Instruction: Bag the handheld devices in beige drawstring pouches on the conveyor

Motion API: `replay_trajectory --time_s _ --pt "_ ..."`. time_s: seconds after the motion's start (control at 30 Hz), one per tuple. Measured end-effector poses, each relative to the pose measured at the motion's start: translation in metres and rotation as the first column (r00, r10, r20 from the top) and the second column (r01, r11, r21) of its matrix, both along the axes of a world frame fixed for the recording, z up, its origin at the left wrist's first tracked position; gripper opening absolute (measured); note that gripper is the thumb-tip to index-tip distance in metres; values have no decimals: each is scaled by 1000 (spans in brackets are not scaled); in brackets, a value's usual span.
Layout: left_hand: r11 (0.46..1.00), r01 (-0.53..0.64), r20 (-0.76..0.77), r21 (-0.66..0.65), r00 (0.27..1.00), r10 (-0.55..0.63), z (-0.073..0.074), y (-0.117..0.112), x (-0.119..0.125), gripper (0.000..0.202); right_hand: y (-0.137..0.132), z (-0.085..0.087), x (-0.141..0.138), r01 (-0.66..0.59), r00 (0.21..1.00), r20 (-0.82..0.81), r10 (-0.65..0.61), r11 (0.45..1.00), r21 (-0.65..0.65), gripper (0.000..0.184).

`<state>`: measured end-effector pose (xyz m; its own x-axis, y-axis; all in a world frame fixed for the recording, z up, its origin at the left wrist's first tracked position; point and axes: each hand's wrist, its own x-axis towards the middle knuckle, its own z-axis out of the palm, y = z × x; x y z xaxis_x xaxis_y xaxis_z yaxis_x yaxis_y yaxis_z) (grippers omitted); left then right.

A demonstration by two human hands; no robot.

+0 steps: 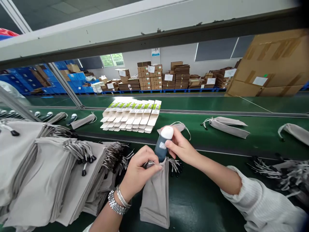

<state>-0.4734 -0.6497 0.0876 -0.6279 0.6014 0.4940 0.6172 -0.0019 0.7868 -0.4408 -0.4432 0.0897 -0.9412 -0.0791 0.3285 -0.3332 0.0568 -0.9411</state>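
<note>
My right hand (180, 146) grips a dark blue device with a rounded white end (161, 146); its exact kind does not show. The lower end of this device sits at the mouth of a grey drawstring pouch (155, 196). With thumb and fingers pinched, my left hand (142, 170) holds the pouch at its opening, where the fabric edge is partly hidden. The rest of the pouch hangs down over the green work surface. Stacks of flat grey pouches (45, 180) with white cords and black cord ends lie left of my left hand.
Open white-and-green cartons (131, 114) stand in rows on the green conveyor belt (188, 129). Filled grey pouches (228, 125) lie along it, with more blue-and-white devices (72, 118) at the left. A metal beam (145, 29) crosses overhead. More corded pouches (289, 174) lie at right.
</note>
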Motion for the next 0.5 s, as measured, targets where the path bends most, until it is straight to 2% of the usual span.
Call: replay_trajectory --time_s 0.07,0.13,0.2,0.3,0.4,0.5 --pt "991 -104 73 90 993 97 4 4 4 13 -3 5 6 -100 992 86 90 989 113 42" --pt "963 -205 134 175 974 183 9 8 9 15 -6 12 14 -178 972 189 142 966 189 48" --pt "945 -259 185 201 957 223 14 11 14 15 -7 16 20 -229 948 275 160 943 240 53" --pt "931 -290 279 221 934 225 20 13 19 16 -6 13 24 -258 928 341 149 918 302 56" --pt "929 -292 330 226 920 209 25 12 24 18 0 0 24 -241 928 357 110 906 348 60" --pt "944 -255 404 210 902 154 29 5 21 24 15 -13 24 -166 959 276 68 923 346 57"
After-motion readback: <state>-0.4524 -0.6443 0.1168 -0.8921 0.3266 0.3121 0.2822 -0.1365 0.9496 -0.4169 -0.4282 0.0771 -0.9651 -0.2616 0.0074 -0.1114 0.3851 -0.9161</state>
